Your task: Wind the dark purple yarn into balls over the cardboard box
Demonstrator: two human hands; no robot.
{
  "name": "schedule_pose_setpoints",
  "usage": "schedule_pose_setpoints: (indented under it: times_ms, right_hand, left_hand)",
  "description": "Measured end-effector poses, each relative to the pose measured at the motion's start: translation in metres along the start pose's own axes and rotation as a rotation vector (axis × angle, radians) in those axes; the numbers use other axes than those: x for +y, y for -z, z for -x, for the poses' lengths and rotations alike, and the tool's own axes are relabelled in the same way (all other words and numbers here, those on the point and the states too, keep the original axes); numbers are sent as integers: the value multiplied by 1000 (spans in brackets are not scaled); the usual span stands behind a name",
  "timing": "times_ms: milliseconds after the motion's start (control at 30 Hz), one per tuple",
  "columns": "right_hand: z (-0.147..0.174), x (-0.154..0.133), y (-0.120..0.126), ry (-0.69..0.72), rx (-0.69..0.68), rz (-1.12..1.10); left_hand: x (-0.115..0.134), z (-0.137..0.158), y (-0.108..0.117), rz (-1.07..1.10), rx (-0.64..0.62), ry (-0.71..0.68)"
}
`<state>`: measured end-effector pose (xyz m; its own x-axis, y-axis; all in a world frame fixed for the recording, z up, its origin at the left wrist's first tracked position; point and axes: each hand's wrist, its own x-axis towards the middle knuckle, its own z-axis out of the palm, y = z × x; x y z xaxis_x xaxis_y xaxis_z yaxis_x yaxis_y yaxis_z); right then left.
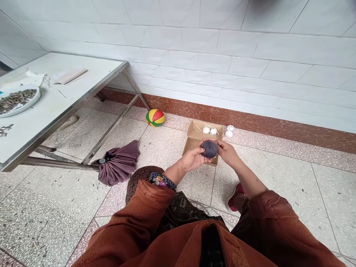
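A ball of dark grey-purple yarn [209,149] is held in front of me, over an open cardboard box [190,144] on the floor. My left hand [194,157] is wrapped round its left side and underside, thumb on top. At the ball's right edge my right hand [226,151] has its fingers closed together; what they pinch is too small to make out. White yarn balls [206,129] with a loose cream strand lie in the far part of the box. Beside the box, two more white balls [229,131] rest on the floor.
A steel-framed table [94,68] stands at the left, bearing a plate [39,97] of dark dried pieces. Near its legs are a purple cloth bundle [118,163] and a colourful ball [155,117]. A tiled wall [244,70] closes off the far side.
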<state>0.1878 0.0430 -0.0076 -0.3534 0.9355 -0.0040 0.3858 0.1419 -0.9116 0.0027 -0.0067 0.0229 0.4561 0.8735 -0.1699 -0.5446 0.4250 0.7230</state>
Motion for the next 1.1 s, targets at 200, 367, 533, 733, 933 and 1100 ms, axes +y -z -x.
schedule_pose_setpoints:
  times_ms: [200, 367, 533, 733, 933, 1100]
  right_hand:
    - [1, -1, -3, 32, 35, 75]
    - [2, 0, -8, 98, 18, 110]
    - [10, -11, -5, 173, -74, 115]
    - [16, -25, 11, 196, -148, -79]
    - [8, -17, 20, 171, 55, -164]
    - [3, -9, 17, 192, 135, -124]
  left_hand:
    - [0, -1, 1, 39, 70, -67]
    - [0, -3, 5, 13, 166, -151]
    - [-3, -9, 14, -178, 416, -178]
    - [-13, -17, 20, -391, 449, -225]
    - [-13, -12, 12, -473, 262, -86]
    - [-11, -6, 7, -334, 55, 33]
